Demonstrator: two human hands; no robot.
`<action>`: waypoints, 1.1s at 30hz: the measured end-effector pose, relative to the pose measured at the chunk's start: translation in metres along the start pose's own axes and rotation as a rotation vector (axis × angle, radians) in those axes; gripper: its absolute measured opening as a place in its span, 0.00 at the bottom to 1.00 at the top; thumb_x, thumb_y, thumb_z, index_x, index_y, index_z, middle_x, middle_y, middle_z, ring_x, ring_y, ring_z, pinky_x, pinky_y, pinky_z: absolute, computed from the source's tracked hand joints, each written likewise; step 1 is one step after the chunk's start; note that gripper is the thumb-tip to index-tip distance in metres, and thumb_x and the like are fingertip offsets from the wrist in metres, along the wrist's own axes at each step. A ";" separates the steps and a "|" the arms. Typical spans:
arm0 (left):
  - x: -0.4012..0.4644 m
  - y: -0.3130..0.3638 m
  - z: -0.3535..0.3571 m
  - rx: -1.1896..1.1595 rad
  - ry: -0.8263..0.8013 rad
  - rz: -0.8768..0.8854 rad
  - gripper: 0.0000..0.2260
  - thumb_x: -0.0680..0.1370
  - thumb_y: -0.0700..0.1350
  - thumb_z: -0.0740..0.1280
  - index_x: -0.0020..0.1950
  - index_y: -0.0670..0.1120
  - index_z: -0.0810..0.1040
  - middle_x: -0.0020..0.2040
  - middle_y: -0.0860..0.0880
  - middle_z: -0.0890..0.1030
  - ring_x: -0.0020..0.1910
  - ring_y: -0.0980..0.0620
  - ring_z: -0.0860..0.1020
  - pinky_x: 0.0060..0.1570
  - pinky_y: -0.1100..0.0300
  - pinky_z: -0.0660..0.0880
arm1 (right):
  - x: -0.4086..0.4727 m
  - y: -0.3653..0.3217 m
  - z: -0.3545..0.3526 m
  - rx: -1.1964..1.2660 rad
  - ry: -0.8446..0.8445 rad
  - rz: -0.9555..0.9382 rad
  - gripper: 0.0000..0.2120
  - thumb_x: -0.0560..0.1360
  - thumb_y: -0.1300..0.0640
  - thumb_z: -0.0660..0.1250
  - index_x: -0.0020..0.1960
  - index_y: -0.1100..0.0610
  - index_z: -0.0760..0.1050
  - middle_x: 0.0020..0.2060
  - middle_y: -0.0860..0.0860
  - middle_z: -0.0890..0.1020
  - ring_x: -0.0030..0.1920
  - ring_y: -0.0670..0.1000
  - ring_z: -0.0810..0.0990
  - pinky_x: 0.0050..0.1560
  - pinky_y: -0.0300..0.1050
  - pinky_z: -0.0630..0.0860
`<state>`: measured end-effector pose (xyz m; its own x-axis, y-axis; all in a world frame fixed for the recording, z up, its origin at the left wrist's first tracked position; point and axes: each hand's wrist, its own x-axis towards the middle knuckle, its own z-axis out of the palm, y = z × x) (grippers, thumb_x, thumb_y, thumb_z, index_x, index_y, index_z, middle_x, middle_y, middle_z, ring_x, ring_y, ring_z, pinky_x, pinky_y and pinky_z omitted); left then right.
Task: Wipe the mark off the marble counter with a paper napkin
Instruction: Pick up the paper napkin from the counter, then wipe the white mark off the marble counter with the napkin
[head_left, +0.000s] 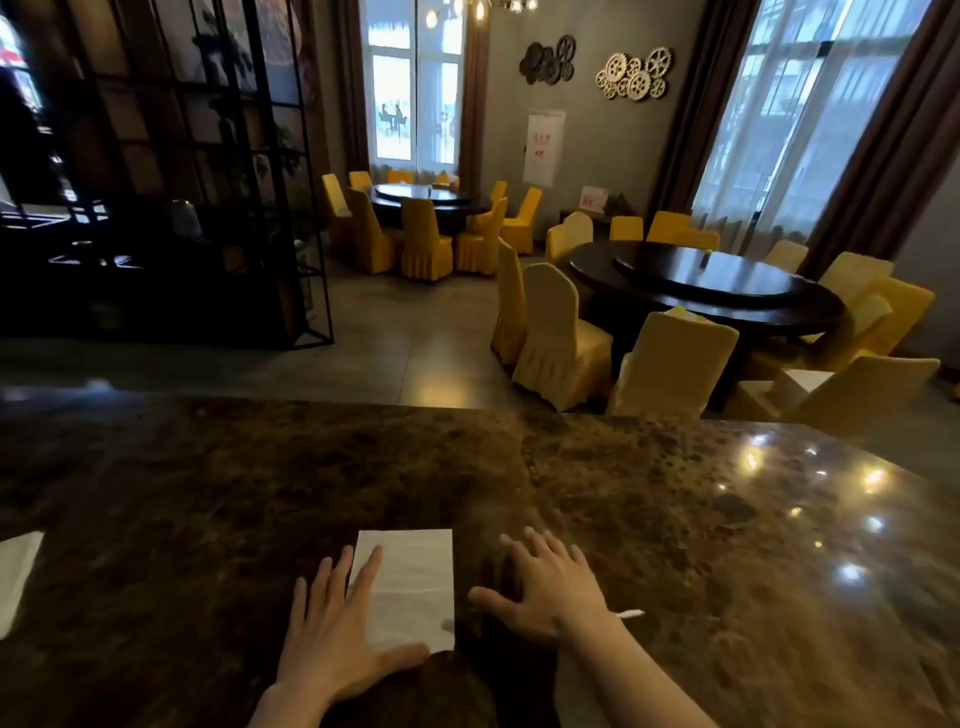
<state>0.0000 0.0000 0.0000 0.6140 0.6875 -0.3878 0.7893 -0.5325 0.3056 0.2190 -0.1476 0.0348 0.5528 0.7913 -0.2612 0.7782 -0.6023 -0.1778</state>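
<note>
A white paper napkin (415, 582), folded into a rectangle, lies flat on the brown marble counter (208, 493) near its front edge. My left hand (337, 634) lies flat with fingers spread on the napkin's left and lower part, thumb along its bottom edge. My right hand (545, 587) rests palm down on the bare counter just right of the napkin, fingers apart, holding nothing. I cannot make out a distinct mark on the mottled stone; a darker oval patch (732, 506) shows at the right.
Another white paper piece (15, 571) lies at the counter's left edge. Beyond the counter stand round dark tables (727, 291) with yellow-covered chairs (561, 338), and a black metal shelf (208, 208) at the left. Lamp reflections glint on the counter's right side.
</note>
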 end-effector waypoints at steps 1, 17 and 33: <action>-0.001 -0.007 0.005 -0.014 -0.007 -0.008 0.70 0.48 0.91 0.53 0.78 0.59 0.26 0.83 0.49 0.32 0.81 0.44 0.33 0.80 0.40 0.33 | -0.001 -0.011 0.004 -0.005 0.001 -0.076 0.46 0.69 0.20 0.52 0.80 0.43 0.53 0.81 0.52 0.54 0.80 0.57 0.48 0.78 0.63 0.46; 0.000 -0.036 0.021 0.010 -0.029 -0.035 0.75 0.45 0.90 0.55 0.69 0.48 0.17 0.76 0.51 0.23 0.78 0.49 0.26 0.79 0.43 0.30 | -0.006 -0.091 0.070 -0.094 0.199 -0.602 0.16 0.80 0.53 0.64 0.67 0.55 0.72 0.68 0.55 0.72 0.70 0.57 0.67 0.65 0.58 0.72; 0.022 0.040 0.021 0.054 -0.104 0.091 0.71 0.50 0.91 0.55 0.74 0.53 0.21 0.79 0.50 0.24 0.77 0.50 0.25 0.79 0.43 0.29 | -0.043 0.127 -0.017 1.619 0.667 0.648 0.12 0.83 0.58 0.61 0.49 0.63 0.80 0.43 0.61 0.80 0.44 0.59 0.78 0.54 0.66 0.79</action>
<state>0.0453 -0.0162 -0.0145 0.6775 0.5820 -0.4498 0.7279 -0.6180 0.2970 0.2987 -0.2567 0.0394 0.9314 0.0918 -0.3522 -0.3559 0.0270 -0.9342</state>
